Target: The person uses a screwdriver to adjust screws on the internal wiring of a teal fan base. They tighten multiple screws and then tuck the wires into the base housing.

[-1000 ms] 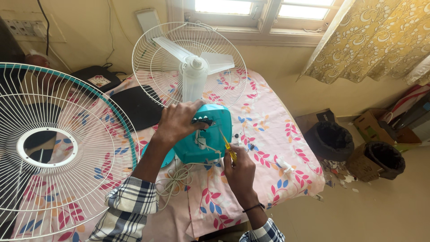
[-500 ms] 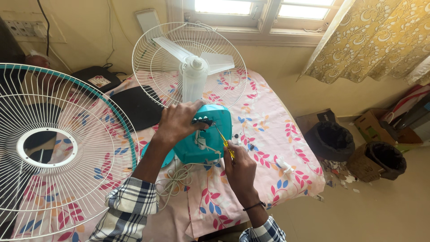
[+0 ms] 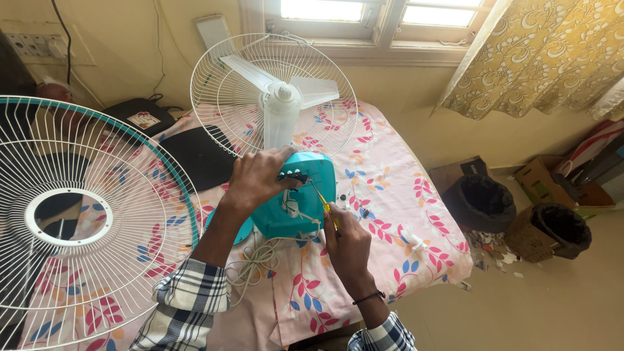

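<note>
A table fan lies on a pink floral cloth, its teal base (image 3: pixel 296 205) turned up toward me. My left hand (image 3: pixel 260 175) grips the top of that base and steadies it. My right hand (image 3: pixel 348 244) holds a yellow-handled screwdriver (image 3: pixel 323 201) with its tip against the base's underside. Beyond the base stand the white motor housing (image 3: pixel 281 120), the white blades and the rear wire guard (image 3: pixel 227 84). A white power cord (image 3: pixel 257 260) is coiled below the base.
A detached front fan guard (image 3: pixel 84 214) with a teal rim fills the left foreground. Black flat items (image 3: pixel 195 153) lie at the back left. On the floor to the right stand two dark bins (image 3: pixel 484 201) and cardboard boxes. A yellow curtain (image 3: pixel 539 52) hangs at the right.
</note>
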